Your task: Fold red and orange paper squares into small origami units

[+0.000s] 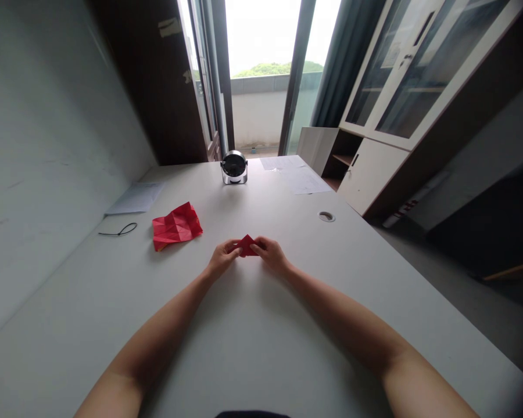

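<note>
A small folded piece of red paper (247, 246) with a pointed top is held between both hands over the middle of the white table (253, 325). My left hand (225, 255) pinches its left side, thumb in front. On its right side my right hand (269, 252) grips it the same way. Some of the fingers are hidden behind the paper. A larger creased sheet of red paper (177, 226) lies on the table to the left of my left hand.
A round black and silver device (234, 167) stands at the table's far side. White papers (303, 177) lie at the back right, others (135, 198) at the left wall. A black cable tie (121, 231) lies at left, and a round cable hole (326, 216) is at right.
</note>
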A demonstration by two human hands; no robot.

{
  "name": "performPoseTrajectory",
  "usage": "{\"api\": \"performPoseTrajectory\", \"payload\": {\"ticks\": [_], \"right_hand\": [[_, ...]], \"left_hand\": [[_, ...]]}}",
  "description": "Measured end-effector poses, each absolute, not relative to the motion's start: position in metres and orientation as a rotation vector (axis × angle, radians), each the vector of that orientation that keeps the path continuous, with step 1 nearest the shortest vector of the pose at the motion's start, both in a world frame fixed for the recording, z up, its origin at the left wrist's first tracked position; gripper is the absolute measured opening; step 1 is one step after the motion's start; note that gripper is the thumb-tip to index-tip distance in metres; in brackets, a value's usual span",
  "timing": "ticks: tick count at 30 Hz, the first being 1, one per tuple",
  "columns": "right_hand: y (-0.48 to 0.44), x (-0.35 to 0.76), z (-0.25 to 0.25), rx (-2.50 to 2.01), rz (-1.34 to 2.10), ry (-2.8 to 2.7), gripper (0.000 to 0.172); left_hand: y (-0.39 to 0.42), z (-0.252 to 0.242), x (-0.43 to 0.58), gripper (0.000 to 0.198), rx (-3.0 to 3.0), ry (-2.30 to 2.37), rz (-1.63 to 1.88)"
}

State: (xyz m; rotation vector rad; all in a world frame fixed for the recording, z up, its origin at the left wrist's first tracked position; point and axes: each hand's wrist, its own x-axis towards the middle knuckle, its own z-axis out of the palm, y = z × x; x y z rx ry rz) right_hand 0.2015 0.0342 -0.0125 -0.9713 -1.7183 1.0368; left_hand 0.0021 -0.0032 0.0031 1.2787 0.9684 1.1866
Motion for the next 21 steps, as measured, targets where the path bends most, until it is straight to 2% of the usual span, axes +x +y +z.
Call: {"api": "performPoseTrajectory", "payload": {"ticks": [9,17,21], "right_hand": [[0.023,0.198,-0.003,-0.995,0.954,-1.992,0.026],[0.033,0.204,-0.003,-1.061,0.903,-1.785,0.037],[0.035,0.206,-0.003,-0.999,1.092,-1.652,0.043]], "left_hand": [[-0.010,0.008,0.004,0.028,1.470,1.136,1.190],[-0.006,0.003,0.002,0.027,1.402,1.225,1.332],[-0.002,0.002,-0.001,0.028,1.290,1.189,1.398]]}}
